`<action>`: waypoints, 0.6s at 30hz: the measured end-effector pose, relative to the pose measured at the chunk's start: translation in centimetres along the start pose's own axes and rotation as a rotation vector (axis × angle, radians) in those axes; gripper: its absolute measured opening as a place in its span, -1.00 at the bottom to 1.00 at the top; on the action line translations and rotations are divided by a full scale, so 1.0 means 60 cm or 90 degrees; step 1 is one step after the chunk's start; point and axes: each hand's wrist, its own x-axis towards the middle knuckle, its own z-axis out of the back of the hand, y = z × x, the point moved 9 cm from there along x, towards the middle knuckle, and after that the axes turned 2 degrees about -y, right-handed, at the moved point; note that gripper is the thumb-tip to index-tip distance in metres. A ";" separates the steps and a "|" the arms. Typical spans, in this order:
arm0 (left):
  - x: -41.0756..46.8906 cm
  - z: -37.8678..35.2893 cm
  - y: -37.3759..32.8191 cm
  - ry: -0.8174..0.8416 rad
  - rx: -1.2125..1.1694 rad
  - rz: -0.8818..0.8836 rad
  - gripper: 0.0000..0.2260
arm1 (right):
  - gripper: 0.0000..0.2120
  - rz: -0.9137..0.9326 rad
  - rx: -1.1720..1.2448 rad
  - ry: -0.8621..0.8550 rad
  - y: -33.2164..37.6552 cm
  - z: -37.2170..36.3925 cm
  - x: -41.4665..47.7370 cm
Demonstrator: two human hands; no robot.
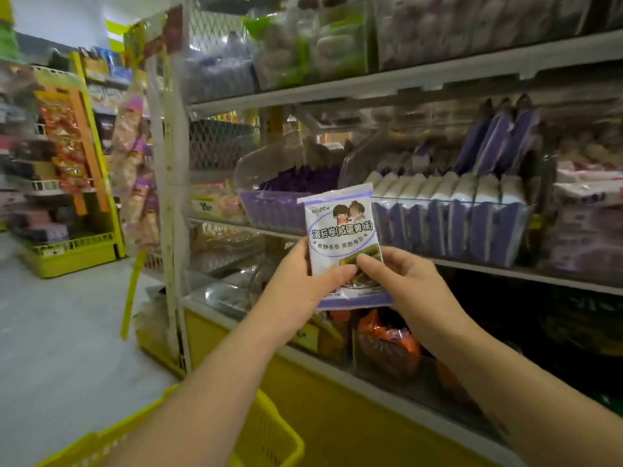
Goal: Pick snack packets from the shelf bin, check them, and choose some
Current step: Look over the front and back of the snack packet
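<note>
A white and purple snack packet with cartoon figures and printed text is held upright in front of the shelf. My left hand grips its lower left edge, thumb across the front. My right hand pinches its lower right corner. Behind it, a clear shelf bin holds a row of similar white and purple packets. A second clear bin to the left holds purple packets.
A yellow shopping basket hangs below my left forearm. The lower shelf holds orange packets above a yellow base. Upper shelves carry blurred packaged goods. A yellow rack of snacks stands across the aisle at left.
</note>
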 end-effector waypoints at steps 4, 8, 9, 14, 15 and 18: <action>-0.041 0.019 0.087 0.014 -0.008 0.084 -0.50 | -0.61 -0.087 0.087 0.010 -0.097 -0.026 -0.016; -0.075 -0.001 0.150 0.086 -0.015 0.161 -0.51 | -0.69 -0.153 0.194 0.031 -0.150 -0.041 -0.021; -0.078 -0.007 0.161 0.093 -0.008 0.171 -0.51 | -0.70 -0.164 0.203 0.016 -0.161 -0.038 -0.018; -0.071 -0.011 0.175 0.062 -0.011 0.182 -0.67 | -0.72 -0.189 0.223 -0.016 -0.188 -0.027 -0.016; -0.067 -0.002 0.173 0.027 -0.023 0.181 -0.75 | -0.70 -0.182 0.208 -0.003 -0.189 -0.028 -0.018; -0.065 0.017 0.172 -0.062 -0.075 0.193 -0.79 | -0.67 -0.182 0.177 0.025 -0.193 -0.037 -0.026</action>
